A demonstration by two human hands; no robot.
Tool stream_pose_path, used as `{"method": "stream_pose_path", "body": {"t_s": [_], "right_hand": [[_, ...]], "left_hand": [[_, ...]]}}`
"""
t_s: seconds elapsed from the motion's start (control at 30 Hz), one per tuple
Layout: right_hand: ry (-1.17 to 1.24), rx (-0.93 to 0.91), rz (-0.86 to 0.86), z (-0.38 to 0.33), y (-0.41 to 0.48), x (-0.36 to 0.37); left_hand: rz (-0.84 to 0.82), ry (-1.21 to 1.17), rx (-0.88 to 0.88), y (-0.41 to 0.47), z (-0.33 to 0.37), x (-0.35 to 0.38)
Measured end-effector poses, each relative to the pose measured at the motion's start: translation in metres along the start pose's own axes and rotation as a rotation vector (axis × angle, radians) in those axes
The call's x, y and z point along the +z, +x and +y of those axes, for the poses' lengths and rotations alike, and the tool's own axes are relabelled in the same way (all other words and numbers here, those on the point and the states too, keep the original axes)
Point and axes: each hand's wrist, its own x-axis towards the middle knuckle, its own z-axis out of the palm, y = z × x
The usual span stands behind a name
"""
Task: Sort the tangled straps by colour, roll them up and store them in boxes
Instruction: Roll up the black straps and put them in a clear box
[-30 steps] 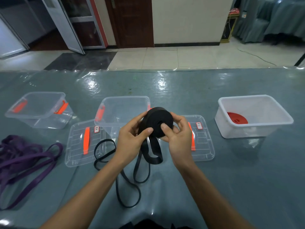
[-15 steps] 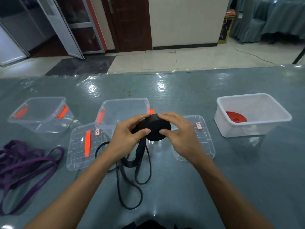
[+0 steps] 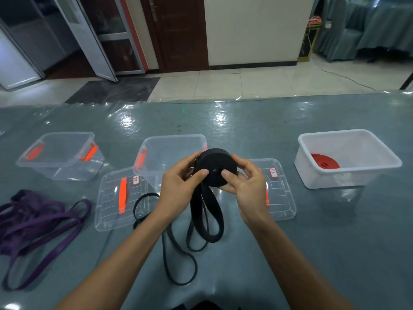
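Observation:
Both hands hold a black strap roll [image 3: 215, 166] up in front of the middle clear box [image 3: 172, 142]. My left hand [image 3: 178, 186] grips its left side, thumb on the face. My right hand [image 3: 248, 186] grips the right side, thumb pressed near the centre hole. Loose black strap [image 3: 209, 220] hangs from the roll and loops over the table toward me. A tangle of purple straps [image 3: 38, 222] lies at the left. A red strap roll [image 3: 325, 162] sits inside the white box [image 3: 350, 175] at the right.
An empty clear box with orange clips [image 3: 60, 155] stands at the far left. Two clear lids lie flat: one [image 3: 120, 198] left of my hands, one [image 3: 279, 193] under my right hand. The table [image 3: 335, 242] has a glossy grey cover.
The roll has tilted back so its flat face points toward me, and both thumbs have shifted onto that face. The hanging black strap has swung slightly.

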Motion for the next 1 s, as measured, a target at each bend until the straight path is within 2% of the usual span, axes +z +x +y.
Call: {"method": "stream_pose_path", "body": {"t_s": [0.17,0.3,0.5,0.7,0.83,1.0], "right_hand": [[-0.049,0.004,0.014,0.009,-0.001,0.001],[-0.05,-0.01,0.021,0.014,0.0,0.005],[-0.201,-0.076,-0.068,0.011,0.01,0.008],[-0.473,0.092,-0.135,0.044,0.004,-0.011],[-0.532,0.207,-0.216,0.077,0.0,-0.007],[-0.524,0.214,-0.098,0.098,0.014,0.01]], "left_hand": [[-0.082,0.07,-0.053,-0.001,-0.003,-0.012],[-0.073,0.062,-0.076,0.002,-0.003,-0.015],[-0.032,0.129,0.016,0.016,0.011,-0.016],[0.116,0.089,0.099,0.033,0.029,-0.016],[0.181,0.086,0.134,0.037,0.036,-0.02],[0.219,0.051,0.116,0.039,0.041,-0.027]]}}
